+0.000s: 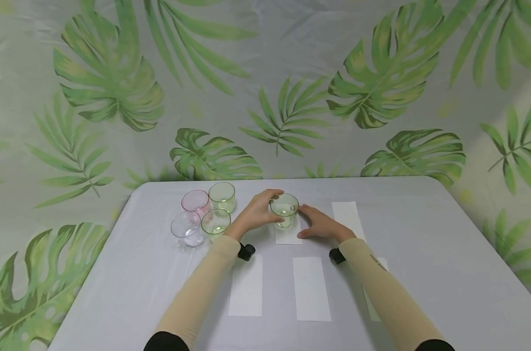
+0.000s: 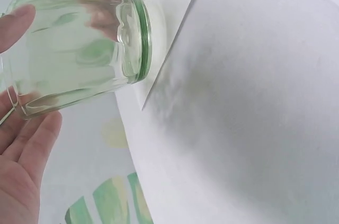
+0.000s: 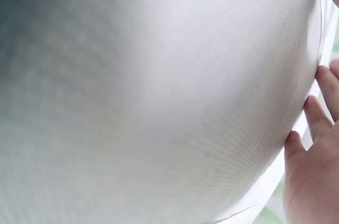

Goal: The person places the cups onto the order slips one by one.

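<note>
My left hand (image 1: 257, 210) grips a pale green drinking glass (image 1: 285, 212) near its rim, thumb on the near side and fingers at the far side. The glass is upright, its base right at a white paper card (image 1: 288, 237) on the table; in the left wrist view, the glass's thick green base (image 2: 143, 41) faces the card. To the right of the glass, my right hand (image 1: 321, 224) has its thumb at the card's right edge and its other fingers spread near the glass. The right wrist view shows the fingertips (image 3: 312, 108) against the white surface, holding nothing.
At the back left of the white table (image 1: 151, 273) stand a pink-rimmed glass (image 1: 196, 202), two green glasses, rear (image 1: 222, 197) and front (image 1: 216, 224), and a clear glass (image 1: 187, 231). More white cards lie at front left (image 1: 245, 287), front middle (image 1: 312, 290) and behind the right wrist (image 1: 348, 217).
</note>
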Available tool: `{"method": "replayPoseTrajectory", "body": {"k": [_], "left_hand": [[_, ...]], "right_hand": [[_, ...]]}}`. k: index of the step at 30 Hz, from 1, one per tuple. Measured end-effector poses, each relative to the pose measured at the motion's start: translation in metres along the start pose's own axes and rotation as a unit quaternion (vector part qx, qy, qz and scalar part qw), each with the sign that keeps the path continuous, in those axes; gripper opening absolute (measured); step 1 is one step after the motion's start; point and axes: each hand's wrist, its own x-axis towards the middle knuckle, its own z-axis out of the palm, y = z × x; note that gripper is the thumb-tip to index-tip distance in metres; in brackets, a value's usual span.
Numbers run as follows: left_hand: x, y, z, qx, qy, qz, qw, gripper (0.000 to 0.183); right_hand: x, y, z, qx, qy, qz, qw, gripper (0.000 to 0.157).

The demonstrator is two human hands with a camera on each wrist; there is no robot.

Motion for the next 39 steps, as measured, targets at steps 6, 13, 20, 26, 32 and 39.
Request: {"method": "replayPoseTrajectory", "body": {"k": [6,13,20,26,32,39], "left_hand": [[0.003,-0.002,0.008,-0.002,0.001,-0.006,1.0,0.074],[0.005,0.0,0.012,-0.004,-0.006,-0.007,1.0,0.075],[0.005,-0.001,0.014,0.007,-0.014,-0.003,0.9999,0.076],[0.002,-0.002,0.013,0.011,-0.02,-0.009,0.9997,0.079],[-0.011,0.001,0.004,-0.012,-0.007,-0.021,0.9997,0.08],[-0.031,0.0,-0.01,-0.014,0.019,0.003,0.9997,0.078]], "right_hand": [[0.0,0.003,0.001,-0.002,0.007,-0.011,1.0,0.092],[0.001,0.004,0.001,0.016,0.016,-0.035,0.999,0.092],[0.0,0.005,0.001,0.029,0.02,-0.049,0.998,0.092],[0.003,0.008,0.003,0.036,0.017,-0.048,0.998,0.092],[0.004,0.007,0.002,0.031,0.015,-0.035,0.999,0.089],[-0.002,-0.002,-0.001,0.037,0.019,-0.015,0.999,0.086]]}}
